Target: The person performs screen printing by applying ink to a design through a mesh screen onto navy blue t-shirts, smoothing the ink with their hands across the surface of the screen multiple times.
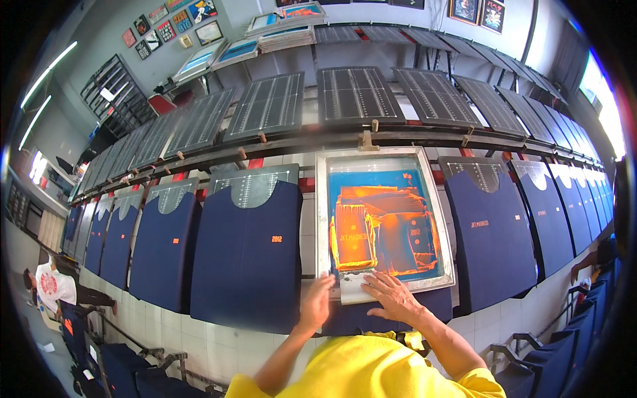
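Observation:
In front of me a screen-printing frame (pixel 321 199) with a blue mesh smeared with orange ink (pixel 385 199) lies over a navy shirt (pixel 391 317). A pale squeegee (pixel 353 290) with a dark upper edge sits near the frame's lower left, just below the thick ink. My right hand (pixel 394 296) lies on the squeegee's right side, fingers spread and thumb apart. My left hand (pixel 318 304) is beside the frame's lower left corner, slightly blurred, its fingers stretched upward and nothing visible in them. A small gap shows between it and the squeegee.
Navy shirts on boards stand to the left (pixel 245 252) and right (pixel 491 245), bearing small orange prints. Beyond a rail (pixel 305 140) are bare dark boards (pixel 358 96). Stacked frames (pixel 285 40) lie at the back. Another person (pixel 56 285) is at far left.

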Available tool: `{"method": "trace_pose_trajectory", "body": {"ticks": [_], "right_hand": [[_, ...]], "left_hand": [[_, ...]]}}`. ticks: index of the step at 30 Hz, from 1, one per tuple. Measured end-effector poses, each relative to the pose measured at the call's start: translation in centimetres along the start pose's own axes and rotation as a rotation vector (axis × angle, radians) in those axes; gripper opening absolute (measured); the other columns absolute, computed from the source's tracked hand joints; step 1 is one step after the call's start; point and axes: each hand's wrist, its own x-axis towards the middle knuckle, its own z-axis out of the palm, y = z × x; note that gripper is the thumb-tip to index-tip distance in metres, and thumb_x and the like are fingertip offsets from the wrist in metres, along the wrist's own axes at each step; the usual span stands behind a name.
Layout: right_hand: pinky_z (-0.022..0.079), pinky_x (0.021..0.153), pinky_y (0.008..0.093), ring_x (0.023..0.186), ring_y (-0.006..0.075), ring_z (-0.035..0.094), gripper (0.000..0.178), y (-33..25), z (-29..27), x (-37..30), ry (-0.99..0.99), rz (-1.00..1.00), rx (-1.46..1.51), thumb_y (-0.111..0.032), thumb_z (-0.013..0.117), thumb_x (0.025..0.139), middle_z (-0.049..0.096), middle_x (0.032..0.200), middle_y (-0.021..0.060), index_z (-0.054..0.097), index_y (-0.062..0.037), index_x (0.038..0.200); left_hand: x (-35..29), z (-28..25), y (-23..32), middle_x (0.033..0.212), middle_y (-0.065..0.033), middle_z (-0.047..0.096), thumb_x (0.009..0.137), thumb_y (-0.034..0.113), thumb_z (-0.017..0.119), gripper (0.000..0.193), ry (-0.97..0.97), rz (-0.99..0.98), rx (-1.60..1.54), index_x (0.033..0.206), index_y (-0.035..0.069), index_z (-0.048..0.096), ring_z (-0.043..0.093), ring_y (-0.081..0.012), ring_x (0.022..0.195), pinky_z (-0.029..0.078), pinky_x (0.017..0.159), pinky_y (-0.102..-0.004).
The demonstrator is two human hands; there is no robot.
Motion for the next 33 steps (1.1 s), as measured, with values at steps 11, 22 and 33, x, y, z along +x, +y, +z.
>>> {"method": "trace_pose_trajectory", "body": {"ticks": [11,22,33], "right_hand": [[0.045,0.082,0.0429,0.100,0.0274,0.059,0.050,0.7,0.2,4.5,0.017,0.076,-0.126,-0.009,0.074,0.065,0.060,0.108,0.0061,0.060,-0.0094,0.113],[0.045,0.074,0.0410,0.093,0.0255,0.059,0.039,-0.4,2.7,3.7,0.202,0.077,-0.107,-0.002,0.072,0.061,0.063,0.101,0.0031,0.065,-0.0080,0.099],[0.046,0.079,0.0460,0.088,0.0291,0.062,0.020,9.9,1.5,15.4,0.302,0.167,-0.095,-0.012,0.074,0.070,0.069,0.088,0.0063,0.069,-0.0112,0.090]], "left_hand": [[3.5,0.9,1.4,0.131,-0.0094,0.062,0.097,0.008,0.053,0.036,-0.261,0.151,0.262,0.133,0.006,0.054,0.057,-0.0257,0.122,0.038,0.098,-0.0457],[1.4,1.0,1.6,0.128,-0.0076,0.062,0.091,0.004,0.058,0.038,-0.198,0.192,0.307,0.129,0.008,0.054,0.060,-0.0214,0.118,0.035,0.091,-0.0459],[18.0,0.8,-4.5,0.111,-0.0097,0.069,0.092,0.005,0.058,0.037,-0.216,0.216,0.367,0.129,0.010,0.054,0.066,-0.0271,0.082,0.035,0.083,-0.0435]]}}
